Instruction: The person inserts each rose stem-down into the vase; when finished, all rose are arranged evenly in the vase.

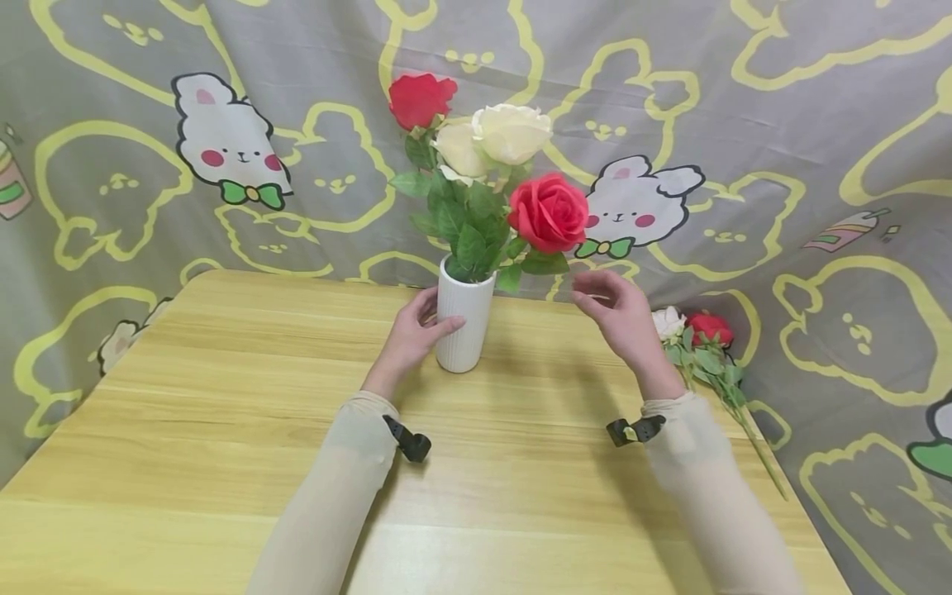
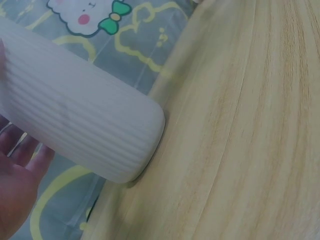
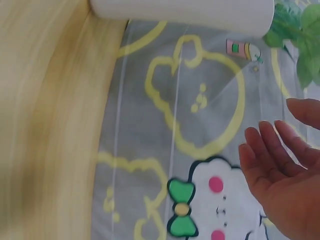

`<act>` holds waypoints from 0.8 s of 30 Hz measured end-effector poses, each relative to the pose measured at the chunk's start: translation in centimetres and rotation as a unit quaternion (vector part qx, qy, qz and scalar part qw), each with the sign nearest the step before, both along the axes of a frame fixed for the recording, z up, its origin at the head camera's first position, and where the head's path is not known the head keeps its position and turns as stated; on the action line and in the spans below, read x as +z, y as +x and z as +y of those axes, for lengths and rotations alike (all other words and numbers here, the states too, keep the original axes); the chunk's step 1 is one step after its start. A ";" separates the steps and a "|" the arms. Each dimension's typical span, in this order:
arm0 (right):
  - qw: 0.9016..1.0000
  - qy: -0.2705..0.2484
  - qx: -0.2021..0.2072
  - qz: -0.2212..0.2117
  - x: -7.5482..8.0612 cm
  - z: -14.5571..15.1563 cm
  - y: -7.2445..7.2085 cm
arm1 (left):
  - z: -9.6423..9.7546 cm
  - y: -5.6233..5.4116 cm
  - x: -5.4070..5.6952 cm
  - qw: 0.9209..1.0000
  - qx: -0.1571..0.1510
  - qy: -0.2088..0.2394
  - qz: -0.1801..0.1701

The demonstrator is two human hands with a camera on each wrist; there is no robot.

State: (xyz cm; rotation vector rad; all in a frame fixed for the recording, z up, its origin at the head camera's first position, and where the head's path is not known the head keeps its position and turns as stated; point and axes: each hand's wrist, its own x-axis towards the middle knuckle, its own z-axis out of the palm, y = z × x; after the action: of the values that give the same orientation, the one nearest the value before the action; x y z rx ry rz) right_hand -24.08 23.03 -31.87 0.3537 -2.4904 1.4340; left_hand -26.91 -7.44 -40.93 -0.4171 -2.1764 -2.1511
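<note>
A white ribbed vase (image 1: 463,322) stands upright on the wooden table, holding several artificial roses. Among them are a red rose (image 1: 549,212) leaning right, another red rose (image 1: 421,101) at upper left, and cream roses (image 1: 511,134) between them. My left hand (image 1: 416,330) grips the vase from its left side, thumb across the front; in the left wrist view the fingers (image 2: 37,162) curve along the ribbed wall. To the right of the vase, my right hand (image 1: 617,314) hovers with loosely bent fingers and holds nothing. The right wrist view shows that hand (image 3: 285,165) apart from vase and leaves.
On the table's right side lie a white rose (image 1: 668,322) and a red rose (image 1: 710,328) with long green stems. A grey curtain (image 1: 327,231) with yellow outlines and rabbits hangs behind the table (image 1: 260,397). Black straps with small devices sit on both wrists.
</note>
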 end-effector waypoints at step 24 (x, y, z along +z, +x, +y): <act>0.973 0.140 -0.107 -0.152 -4.8 13.4 2.7 | 0.0 2.0 3.0 0.999 -0.014 -0.005 -0.031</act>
State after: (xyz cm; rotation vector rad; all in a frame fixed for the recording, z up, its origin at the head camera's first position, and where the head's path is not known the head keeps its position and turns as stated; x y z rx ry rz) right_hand -21.41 36.45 -36.65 -0.0972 -2.8767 1.1260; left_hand -24.89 -7.48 -37.93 -0.3886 -2.2286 -2.1977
